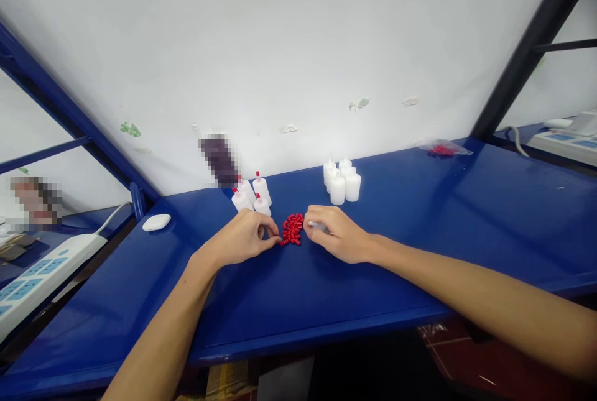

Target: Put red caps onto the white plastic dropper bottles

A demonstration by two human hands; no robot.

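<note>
A small pile of red caps (293,228) lies on the blue table between my two hands. My left hand (249,236) pinches a red cap (282,242) at the pile's left edge with thumb and fingertips. On the other side, my right hand (338,232) is closed around a small white squeeze bottle (318,225), mostly hidden by the fingers. Behind my left hand stand several white bottles (262,189) with red caps on their tips. Several white bottles without red caps (337,191) stand in a group behind my right hand.
A white computer mouse (157,222) lies at the left of the table. Near the wall at the right is a clear plastic bag (443,149) with red pieces. White power strips (46,273) sit beyond the metal frame (88,127). The table's front edge (326,332) runs below my forearms.
</note>
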